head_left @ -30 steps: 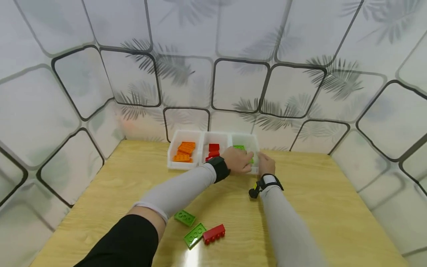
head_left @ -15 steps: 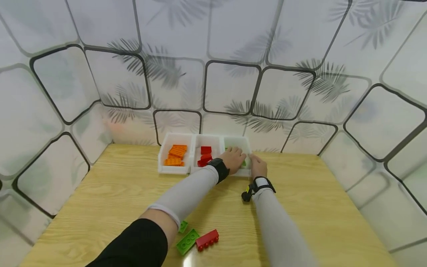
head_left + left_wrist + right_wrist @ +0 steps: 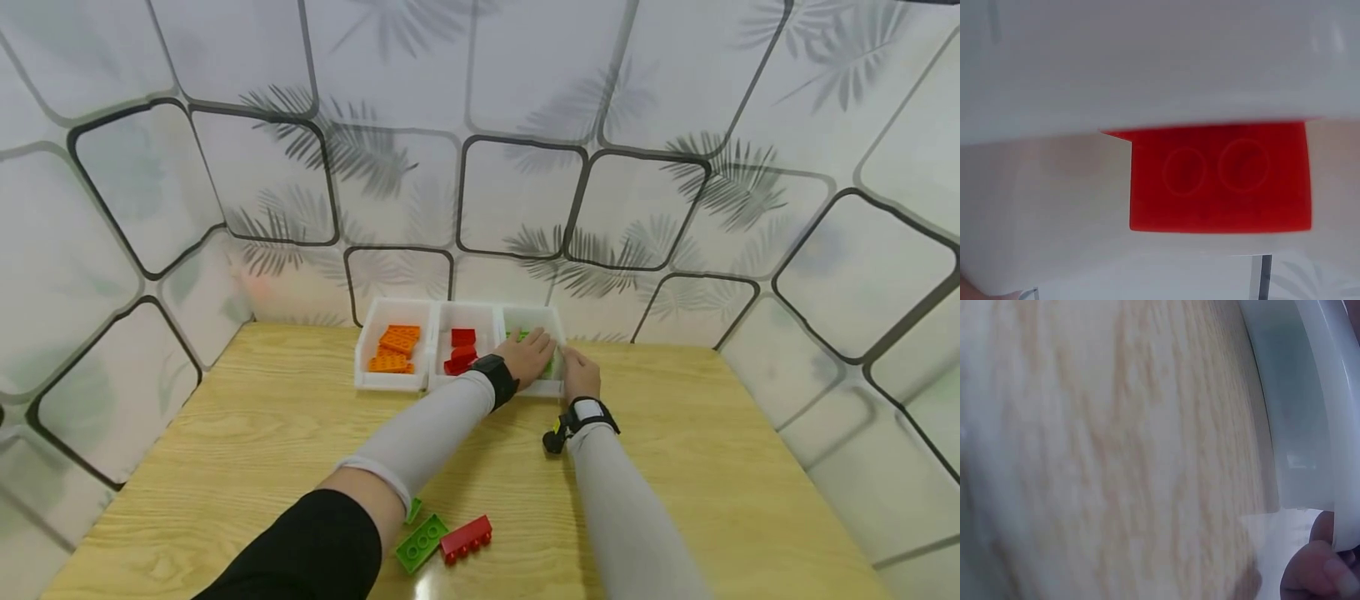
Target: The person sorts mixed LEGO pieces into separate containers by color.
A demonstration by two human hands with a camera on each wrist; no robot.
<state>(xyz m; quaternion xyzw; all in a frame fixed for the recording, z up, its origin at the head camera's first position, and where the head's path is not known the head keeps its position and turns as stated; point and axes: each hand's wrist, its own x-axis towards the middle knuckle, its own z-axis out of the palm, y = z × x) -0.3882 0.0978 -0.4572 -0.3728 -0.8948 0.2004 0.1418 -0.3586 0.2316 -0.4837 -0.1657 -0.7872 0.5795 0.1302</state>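
Note:
A white tray or joined row of bins [image 3: 390,382] stands at the back of the table, divided into three. My left hand [image 3: 527,357] lies over the right compartment, its fingers stretched across green building bricks [image 3: 517,335] that it partly hides. At the right end of the tray, my right hand [image 3: 581,375] grips the wall; in the right wrist view, fingers [image 3: 1319,569] curl at the white rim [image 3: 1325,394]. Red bricks [image 3: 462,337] fill the middle compartment, one red brick [image 3: 1222,178] showing close in the left wrist view. Orange bricks [image 3: 397,340] lie in the left compartment.
On the wooden table [image 3: 300,433] near the front lie a green brick [image 3: 422,542] and a red brick [image 3: 467,539] side by side. Another green brick [image 3: 413,509] is mostly hidden by the left arm. A patterned curtain [image 3: 525,192] rises behind and beside the table.
The head view has shifted slightly. My left hand has gone from pointed fingers above the green bricks to lying flatter over them. The right hand keeps its grip on the tray.

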